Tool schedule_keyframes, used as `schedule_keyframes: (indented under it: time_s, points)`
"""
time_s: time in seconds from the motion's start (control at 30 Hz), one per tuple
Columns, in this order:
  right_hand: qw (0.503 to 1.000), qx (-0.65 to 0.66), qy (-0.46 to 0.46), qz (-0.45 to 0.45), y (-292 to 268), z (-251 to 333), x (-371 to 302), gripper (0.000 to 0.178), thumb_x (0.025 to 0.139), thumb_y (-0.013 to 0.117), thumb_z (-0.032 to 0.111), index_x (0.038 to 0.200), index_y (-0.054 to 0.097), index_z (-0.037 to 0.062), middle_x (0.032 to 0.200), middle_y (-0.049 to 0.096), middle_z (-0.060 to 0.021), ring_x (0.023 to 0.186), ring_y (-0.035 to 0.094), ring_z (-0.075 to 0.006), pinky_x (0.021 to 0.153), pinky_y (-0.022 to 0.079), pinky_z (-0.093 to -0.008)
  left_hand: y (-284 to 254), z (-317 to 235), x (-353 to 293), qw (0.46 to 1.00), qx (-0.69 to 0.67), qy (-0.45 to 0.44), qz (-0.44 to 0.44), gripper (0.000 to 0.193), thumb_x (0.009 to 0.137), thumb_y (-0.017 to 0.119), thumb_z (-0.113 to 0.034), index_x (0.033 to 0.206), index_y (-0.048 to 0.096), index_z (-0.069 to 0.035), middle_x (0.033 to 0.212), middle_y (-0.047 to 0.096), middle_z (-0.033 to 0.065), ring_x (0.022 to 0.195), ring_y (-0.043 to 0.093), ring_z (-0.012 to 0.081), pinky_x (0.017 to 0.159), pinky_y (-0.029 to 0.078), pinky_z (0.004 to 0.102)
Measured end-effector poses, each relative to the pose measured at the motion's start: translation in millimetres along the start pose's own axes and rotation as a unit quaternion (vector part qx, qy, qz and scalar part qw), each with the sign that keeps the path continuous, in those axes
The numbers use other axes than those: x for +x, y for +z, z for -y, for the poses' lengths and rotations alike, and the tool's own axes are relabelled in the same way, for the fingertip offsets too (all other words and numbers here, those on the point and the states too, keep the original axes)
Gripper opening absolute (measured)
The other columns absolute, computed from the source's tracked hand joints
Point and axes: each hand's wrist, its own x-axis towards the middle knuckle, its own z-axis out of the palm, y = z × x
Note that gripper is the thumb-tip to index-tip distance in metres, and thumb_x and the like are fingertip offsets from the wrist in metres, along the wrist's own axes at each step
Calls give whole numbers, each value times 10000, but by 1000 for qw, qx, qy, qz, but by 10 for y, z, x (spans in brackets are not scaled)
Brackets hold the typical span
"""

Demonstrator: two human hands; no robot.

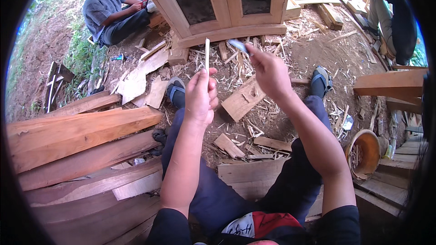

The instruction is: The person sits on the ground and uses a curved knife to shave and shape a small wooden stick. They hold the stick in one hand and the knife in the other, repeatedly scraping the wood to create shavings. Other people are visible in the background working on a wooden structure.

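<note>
My left hand [201, 94] is closed around a thin pale wooden stick [207, 55], which points up and away from me. My right hand [271, 69] grips a knife [238, 45]; its blade is smeared by motion and points left toward the stick's upper end, apart from it. The knife's handle is mostly hidden in my fist. Beneath my hands, between my feet, a wooden block [244, 100] lies on ground strewn with shavings.
A wooden cabinet [222, 0] with dark panels stands ahead. Long planks [86, 129] are stacked on my left. An orange-brown bucket [364, 153] lies tipped at right. One person [111, 13] sits far left; another person [395, 22] is at far right.
</note>
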Motion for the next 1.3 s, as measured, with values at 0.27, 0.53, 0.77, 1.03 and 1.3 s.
schedule_keyframes:
  time_s: [0.27,0.53,0.77,1.03,1.3]
  points:
    - [991,-32,-77,101,160,453,-336,311,910,575,206,1215,637,210,810,622,-103,642,649,-323,566,529,-421,-54,19,-70,1000,12,-3,2,179,1024,390,-232,970,487,-92,676,452,-24,413,319,36,337,251,181]
    - [992,-38,-87,78,199,446,-288,338,878,601,165,1210,643,211,781,598,-91,619,632,-309,551,514,-414,-102,18,-119,999,24,7,29,228,1032,390,-285,938,476,-96,596,358,-62,402,282,21,328,224,185]
    - [996,-9,-86,24,322,335,-95,336,862,624,113,1188,667,181,749,610,-108,631,622,-308,566,503,-398,26,6,-187,1000,14,-4,4,247,1035,379,-297,928,473,-95,596,361,-61,396,258,19,327,218,186]
    - [997,-46,-68,6,571,185,-6,338,858,619,112,1183,668,189,749,630,-109,630,629,-299,571,507,-397,42,26,-106,997,61,-25,-36,244,1035,372,-298,962,462,-84,607,361,-50,407,255,22,333,204,189]
    - [977,-50,203,45,547,-461,351,387,898,576,89,1260,617,219,858,674,-137,674,651,-206,595,506,-335,351,330,-514,963,234,-26,133,167,1005,442,-207,941,549,-96,631,412,-81,476,346,8,422,291,185]
